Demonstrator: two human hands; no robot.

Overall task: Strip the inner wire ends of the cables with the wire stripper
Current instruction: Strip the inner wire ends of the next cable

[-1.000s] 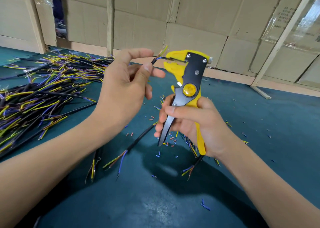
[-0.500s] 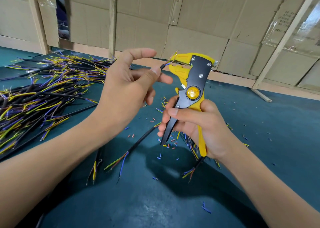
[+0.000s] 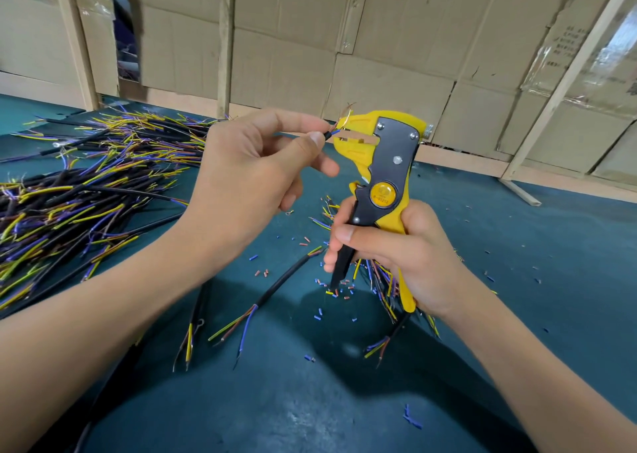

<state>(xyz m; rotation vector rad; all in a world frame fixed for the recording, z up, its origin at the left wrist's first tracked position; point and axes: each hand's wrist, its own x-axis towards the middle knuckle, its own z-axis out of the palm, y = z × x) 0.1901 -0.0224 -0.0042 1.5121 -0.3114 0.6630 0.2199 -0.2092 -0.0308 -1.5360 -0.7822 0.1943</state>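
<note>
My left hand has brought the pinched cable end to the mouth of the wire stripper at twelve o'clock, gripped in my right hand; the blue core seems seated, so squeezing comes next.

A dark teal table top is seen in front. Behind it, a wall is formed by flattened cardboard sheets, braced by pale wooden posts.
</note>
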